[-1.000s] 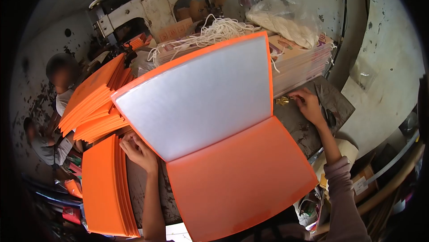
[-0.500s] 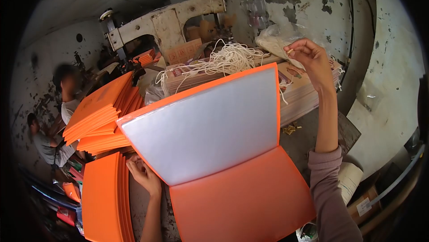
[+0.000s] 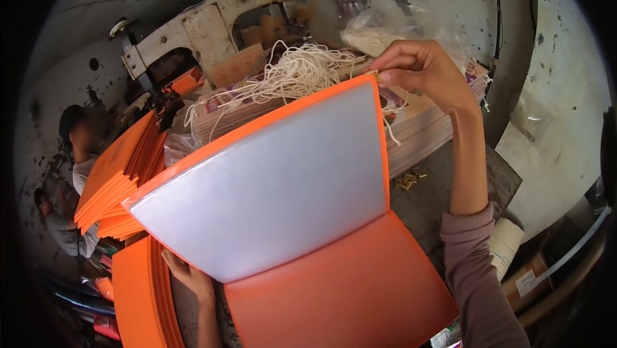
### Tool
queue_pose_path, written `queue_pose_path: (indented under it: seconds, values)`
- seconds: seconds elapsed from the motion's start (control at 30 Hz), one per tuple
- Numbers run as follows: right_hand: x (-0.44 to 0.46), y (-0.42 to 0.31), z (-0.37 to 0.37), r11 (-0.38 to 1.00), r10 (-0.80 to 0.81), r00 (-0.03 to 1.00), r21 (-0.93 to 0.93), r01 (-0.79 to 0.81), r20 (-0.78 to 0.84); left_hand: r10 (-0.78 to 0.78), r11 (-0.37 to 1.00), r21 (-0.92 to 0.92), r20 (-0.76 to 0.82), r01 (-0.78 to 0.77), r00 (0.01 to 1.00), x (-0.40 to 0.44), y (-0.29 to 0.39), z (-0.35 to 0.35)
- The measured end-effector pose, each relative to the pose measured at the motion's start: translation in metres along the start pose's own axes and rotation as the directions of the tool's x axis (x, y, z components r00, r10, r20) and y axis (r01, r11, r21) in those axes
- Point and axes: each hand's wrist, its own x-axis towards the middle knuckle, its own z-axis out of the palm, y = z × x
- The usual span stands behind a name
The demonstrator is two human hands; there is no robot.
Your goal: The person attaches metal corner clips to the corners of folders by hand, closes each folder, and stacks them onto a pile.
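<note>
An orange folder [image 3: 340, 277] lies open in front of me, its raised cover lined with a clear, silvery sheet. At the cover's top right corner my right hand [image 3: 418, 75] pinches a small gold metal piece [image 3: 373, 73] against the edge. My left hand [image 3: 188, 278] is low at the cover's left edge, its fingers partly hidden behind the folder. Several more small gold pieces [image 3: 407, 181] lie on the dark table [image 3: 421, 203] to the right of the cover.
Orange folders are stacked at the left [image 3: 138, 290] and behind [image 3: 119, 171]. White cords [image 3: 302, 68] lie on a bundled stack [image 3: 427, 133] at the back. An old machine [image 3: 205, 23] stands behind. Two people [image 3: 82, 171] are at the far left.
My right hand has gone from the gold pieces on the table, up through the air, to the cover's top right corner. My left hand has slipped further behind the cover's left edge.
</note>
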Motion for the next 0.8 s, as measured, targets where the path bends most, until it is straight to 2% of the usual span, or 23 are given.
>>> queue_pose_path:
  seconds: [0.07,0.17,0.3,0.4,0.47,0.6,0.67,0.7,0.73,0.77,0.8]
  values:
    - [0.001,0.005,0.001,0.995,-0.095,0.995,0.038,0.095,-0.010,-0.010,1.000,-0.011,0.013,0.010,1.000,0.000,0.001,0.000]
    - [0.001,0.004,0.001,0.997,-0.043,0.999,0.063,0.042,0.008,-0.012,0.998,0.055,0.033,0.010,0.999,0.000,0.003,-0.003]
    - [0.002,0.002,0.004,0.996,-0.091,0.996,0.015,0.090,0.021,-0.024,0.998,0.051,0.028,0.023,0.999,0.000,0.009,-0.002]
    - [0.002,0.001,0.006,0.995,-0.102,0.993,-0.016,0.101,-0.054,-0.030,0.999,0.038,0.039,0.029,0.999,0.000,0.007,-0.003]
    - [0.003,0.005,0.002,0.997,-0.060,0.998,-0.049,0.060,0.002,-0.050,0.997,0.060,0.056,0.046,0.997,0.000,0.006,-0.004]
    - [0.005,0.009,0.000,0.997,-0.070,0.997,-0.034,0.071,0.014,-0.002,0.998,0.065,0.035,0.000,0.999,0.003,0.010,-0.002]
    - [0.004,0.007,0.001,0.994,-0.105,0.994,-0.035,0.105,0.019,-0.153,0.949,-0.295,-0.136,0.108,0.979,0.008,0.017,0.002]
    - [0.004,0.006,0.000,0.994,-0.108,0.994,-0.030,0.108,0.024,-0.153,0.951,-0.291,-0.141,0.107,0.978,0.010,0.029,-0.002]
    - [0.005,0.006,-0.001,0.995,-0.102,0.994,0.000,0.102,0.041,0.052,0.989,-0.125,-0.180,-0.075,0.982,0.014,0.047,-0.012]
    - [0.004,0.006,0.000,0.995,-0.095,0.994,0.030,0.093,0.056,0.259,0.966,0.047,-0.179,-0.255,0.949,0.019,0.065,-0.020]
    - [0.005,0.006,0.000,0.995,-0.093,0.994,0.034,0.092,0.058,0.258,0.966,0.052,-0.178,-0.253,0.950,0.025,0.083,-0.021]
